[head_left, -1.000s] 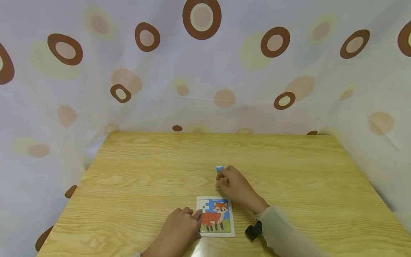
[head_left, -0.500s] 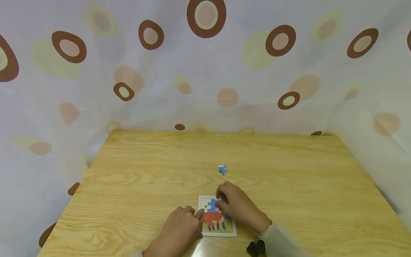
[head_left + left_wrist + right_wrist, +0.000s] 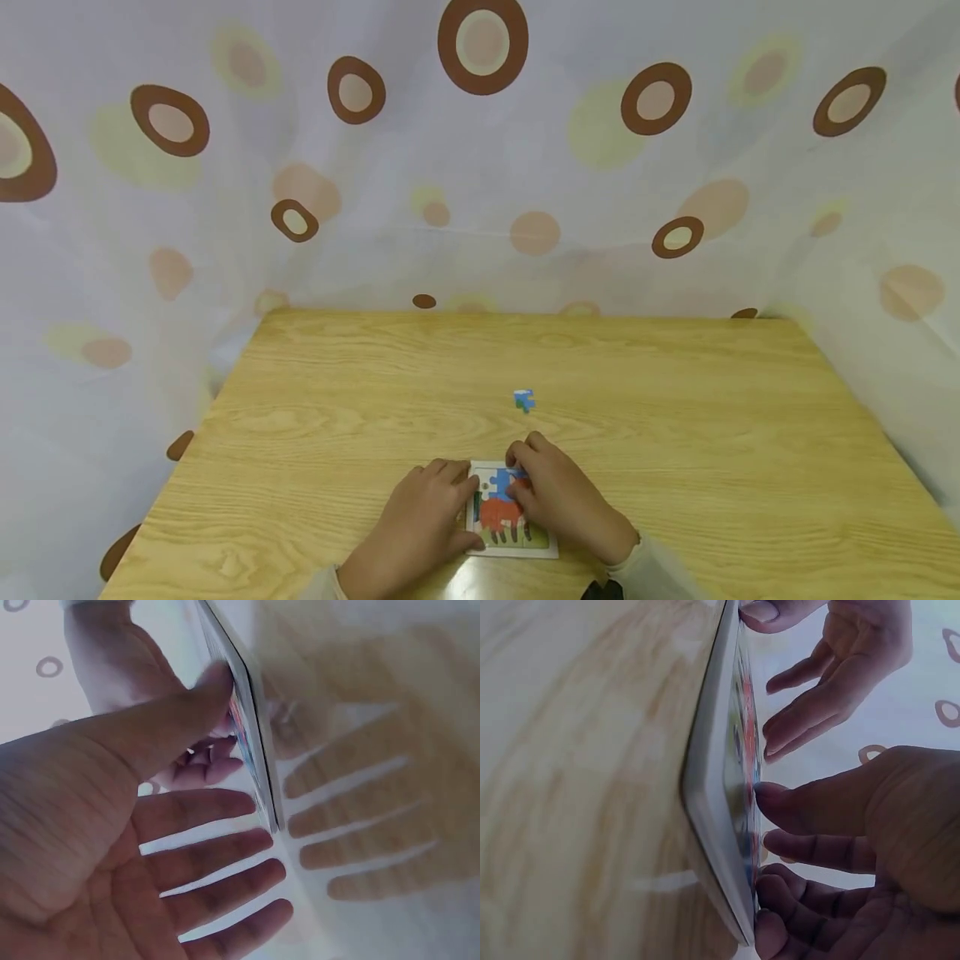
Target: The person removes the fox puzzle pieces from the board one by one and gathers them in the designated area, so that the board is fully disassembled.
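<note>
A small framed jigsaw puzzle (image 3: 498, 512) with a fox picture lies on the table, with a bare space at its upper left. My left hand (image 3: 420, 517) touches its left side; in the left wrist view the thumb rests on the picture and the straight fingers (image 3: 217, 851) spread toward the frame's edge. At the upper right, my right hand (image 3: 558, 496) has its thumb on the picture and its curled fingers (image 3: 791, 896) at the far rim, gripping that corner. Its palm covers part of the fox. Farther back lies a loose blue and green jigsaw piece (image 3: 523, 400).
The wooden table (image 3: 360, 375) reaches back to a white patterned curtain (image 3: 480, 192), which also hangs along both sides. A black object (image 3: 602, 590) sits at the right wrist, partly cut off by the picture's bottom edge.
My right hand has come back from beside the loose piece to the puzzle's upper right, leaving that piece on the table. My left hand has opened out along the frame's left side.
</note>
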The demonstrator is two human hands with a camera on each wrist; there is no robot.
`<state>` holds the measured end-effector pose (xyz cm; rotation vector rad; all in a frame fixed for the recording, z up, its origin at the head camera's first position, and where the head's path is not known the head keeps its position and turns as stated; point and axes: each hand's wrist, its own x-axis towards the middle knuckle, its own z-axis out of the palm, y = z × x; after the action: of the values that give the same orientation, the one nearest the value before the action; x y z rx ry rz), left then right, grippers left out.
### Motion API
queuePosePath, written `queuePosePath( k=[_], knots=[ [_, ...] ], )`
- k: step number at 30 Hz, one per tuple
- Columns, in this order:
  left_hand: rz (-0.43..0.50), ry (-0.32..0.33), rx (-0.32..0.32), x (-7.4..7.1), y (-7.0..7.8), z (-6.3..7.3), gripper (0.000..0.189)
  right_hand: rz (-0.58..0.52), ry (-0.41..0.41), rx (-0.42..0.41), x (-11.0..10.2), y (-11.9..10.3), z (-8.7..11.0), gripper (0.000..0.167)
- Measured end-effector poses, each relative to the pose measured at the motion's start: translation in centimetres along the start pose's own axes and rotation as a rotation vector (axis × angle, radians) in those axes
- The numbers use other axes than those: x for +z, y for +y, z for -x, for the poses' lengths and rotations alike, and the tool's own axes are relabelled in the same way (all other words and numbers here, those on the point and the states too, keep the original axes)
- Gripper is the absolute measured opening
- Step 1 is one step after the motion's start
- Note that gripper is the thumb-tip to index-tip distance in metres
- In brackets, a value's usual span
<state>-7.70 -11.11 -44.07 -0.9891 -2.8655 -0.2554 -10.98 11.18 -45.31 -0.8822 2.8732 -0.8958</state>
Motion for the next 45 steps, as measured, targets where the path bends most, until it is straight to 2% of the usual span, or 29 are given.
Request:
queuePosePath(
  k=[8,14,29,35,41,45],
  knots=[
    [-0.03,-0.09,0.013,-0.5,-0.18,-0.57,0.084,0.0,-0.021,-0.014,-0.2,-0.06,0.02,0.021],
    [-0.017,-0.084,0.042,-0.35,-0.43,-0.61,0.08,-0.016,-0.007,0.01,0.16,-0.23,-0.07,0.022],
    [-0.006,-0.103,0.035,-0.12,-0.65,-0.4,0.083,-0.092,-0.041,0.041,0.21,-0.32,-0.39,0.027],
    [0.002,-0.124,0.029,0.02,-0.63,-0.56,0.084,-0.135,-0.035,0.069,0.26,-0.18,-0.34,0.022],
    [0.007,-0.117,0.031,0.06,-0.65,-0.7,0.084,-0.101,-0.078,0.061,-0.07,0.11,-0.46,0.018],
    [0.002,-0.12,0.033,0.06,-0.6,-0.61,0.083,-0.19,-0.121,0.086,-0.43,0.52,-0.52,0.015]
  ],
)
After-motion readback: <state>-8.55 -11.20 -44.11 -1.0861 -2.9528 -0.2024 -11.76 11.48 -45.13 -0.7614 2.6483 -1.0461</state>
